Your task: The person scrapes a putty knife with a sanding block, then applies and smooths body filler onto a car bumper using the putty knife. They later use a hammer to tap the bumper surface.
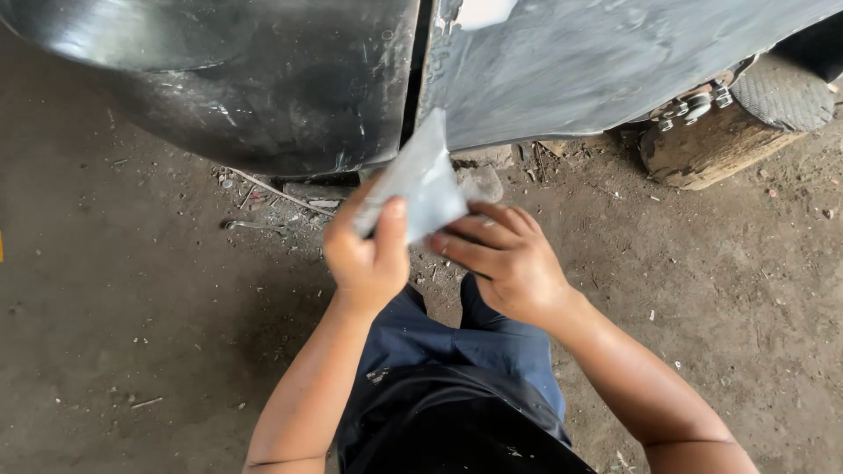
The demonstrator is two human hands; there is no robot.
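A grey, worn sheet of sandpaper [421, 175] is held up in front of me, folded or bent. My left hand [367, 254] grips its lower left edge with the thumb on top. My right hand [505, 259] holds the sheet's lower right part from behind with the fingers curled against it. Just beyond the sheet are two dark, sanded car body panels [290, 79] with a narrow vertical gap [411, 79] between them.
Dirt floor [123, 307] with small debris and a thin metal rod [272, 193] under the panel. A wooden block [711, 149] sits under a wheel hub at upper right, beside a tyre [781, 96]. My knees in blue trousers [457, 338] are below the hands.
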